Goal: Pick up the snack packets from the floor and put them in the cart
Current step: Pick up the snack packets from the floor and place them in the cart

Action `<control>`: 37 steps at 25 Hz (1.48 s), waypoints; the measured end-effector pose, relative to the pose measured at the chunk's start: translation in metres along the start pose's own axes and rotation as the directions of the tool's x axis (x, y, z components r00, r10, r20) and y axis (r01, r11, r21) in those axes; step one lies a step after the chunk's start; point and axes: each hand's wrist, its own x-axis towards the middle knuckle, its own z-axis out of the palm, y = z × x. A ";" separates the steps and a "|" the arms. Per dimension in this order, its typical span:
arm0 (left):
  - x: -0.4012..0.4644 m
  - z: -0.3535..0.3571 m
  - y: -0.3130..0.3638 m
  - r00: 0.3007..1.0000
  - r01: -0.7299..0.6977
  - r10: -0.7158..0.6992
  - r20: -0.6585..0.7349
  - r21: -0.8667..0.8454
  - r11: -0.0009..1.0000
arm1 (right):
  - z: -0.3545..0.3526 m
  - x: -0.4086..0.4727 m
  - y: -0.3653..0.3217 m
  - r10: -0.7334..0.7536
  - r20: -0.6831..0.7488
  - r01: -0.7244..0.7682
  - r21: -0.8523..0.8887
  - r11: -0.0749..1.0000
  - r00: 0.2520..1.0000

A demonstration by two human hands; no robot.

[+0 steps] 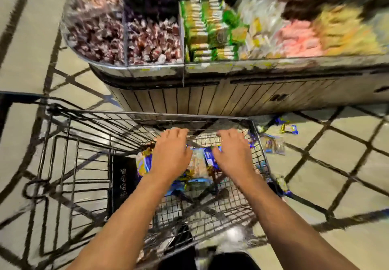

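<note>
Nearest to us, our two bare forearms reach forward over the wire shopping cart. Our left hand and our right hand are both palm down above the basket, fingers stretched and slightly apart, holding nothing that we can see. Under the hands, several blue and yellow snack packets in the cart lie in a heap on the wire bottom. To the right of the cart, more snack packets on the floor rest on the tiled floor, near the cart's right wall. Farther away stands a display counter with wrapped candies and green packs, blurred.
</note>
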 end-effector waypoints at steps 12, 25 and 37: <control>-0.065 0.017 0.237 0.962 -0.272 0.271 0.013 0.047 0.961 | -0.095 -0.134 0.172 0.110 -0.196 -0.115 -0.014 0.993 0.974; -0.153 0.115 0.441 0.928 -0.369 0.353 0.121 0.162 0.915 | -0.116 -0.291 0.410 0.259 -0.146 -0.273 -0.079 0.959 0.955; -0.065 0.187 0.515 0.942 -0.287 0.263 0.210 0.092 0.954 | -0.123 -0.221 0.522 0.244 -0.075 -0.248 -0.046 0.968 0.967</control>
